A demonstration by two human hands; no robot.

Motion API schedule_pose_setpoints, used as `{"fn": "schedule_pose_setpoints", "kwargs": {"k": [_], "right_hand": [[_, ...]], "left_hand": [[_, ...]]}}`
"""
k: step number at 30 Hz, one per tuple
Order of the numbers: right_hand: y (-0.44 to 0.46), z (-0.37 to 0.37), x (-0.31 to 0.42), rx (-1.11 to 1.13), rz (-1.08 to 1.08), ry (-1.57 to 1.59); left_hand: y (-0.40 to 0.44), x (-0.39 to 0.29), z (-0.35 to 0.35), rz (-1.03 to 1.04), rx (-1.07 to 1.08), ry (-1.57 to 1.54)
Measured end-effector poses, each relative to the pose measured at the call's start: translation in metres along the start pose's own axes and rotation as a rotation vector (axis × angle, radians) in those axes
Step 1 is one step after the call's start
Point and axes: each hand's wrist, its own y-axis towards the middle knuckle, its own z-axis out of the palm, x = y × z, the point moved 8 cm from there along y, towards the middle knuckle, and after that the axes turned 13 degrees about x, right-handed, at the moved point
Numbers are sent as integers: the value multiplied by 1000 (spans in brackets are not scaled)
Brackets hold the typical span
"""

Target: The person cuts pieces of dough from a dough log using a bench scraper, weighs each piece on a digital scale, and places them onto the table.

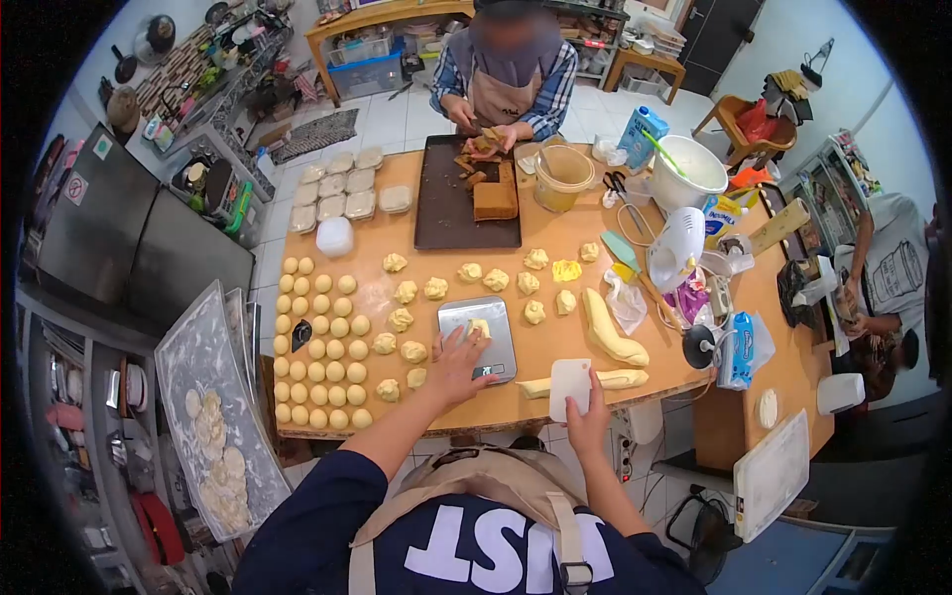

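My left hand (457,368) reaches over the digital kitchen scale (504,337), fingers stretched out at a small dough piece (480,325) lying on its plate; the fingertips seem to touch the dough. In my right hand (589,409) is a white dough scraper (570,385), held upright between thumb and fingers. Just behind the scraper lies a long dough strip (625,379) along the table's near edge. A thicker dough roll (607,332) curves above it. Rough dough pieces (414,351) are scattered around the scale, and smooth dough balls (335,349) sit in rows at the left.
Across the table (372,233), a person (506,74) handles brown cake over a dark tray (436,213). Lidded containers (332,185) stand at the far left. A hand mixer (677,248), white bucket (691,169) and tub (562,183) crowd the right. Another person (888,268) is at far right.
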Motion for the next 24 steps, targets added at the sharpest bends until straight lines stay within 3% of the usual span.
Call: {"fn": "schedule_pose_setpoints", "kwargs": {"k": [4,6,8,10,13,17,20,24], "right_hand": [[-8,-7,-2,-39,-28,-39],[-10,-11,0,-18,46,20],[-6,-13,-15,-35,-33,-27],[-5,-15,-8,-38,-44,-44],[2,-20,0,-35,-27,-49],[24,-37,6,-36,-68,-73],[47,-50,12,-11,-111,-42],[75,-67,-9,79,-188,41]], "left_hand": [[-2,13,2,16,-116,-118],[0,16,5,0,-100,-69],[4,17,13,-21,-26,76],[1,14,-1,-34,-111,46],[-6,8,-38,22,-307,-50],[-10,24,-99,1,-745,-228],[-4,18,-144,7,-775,-223],[26,18,-129,6,-732,-199]]}}
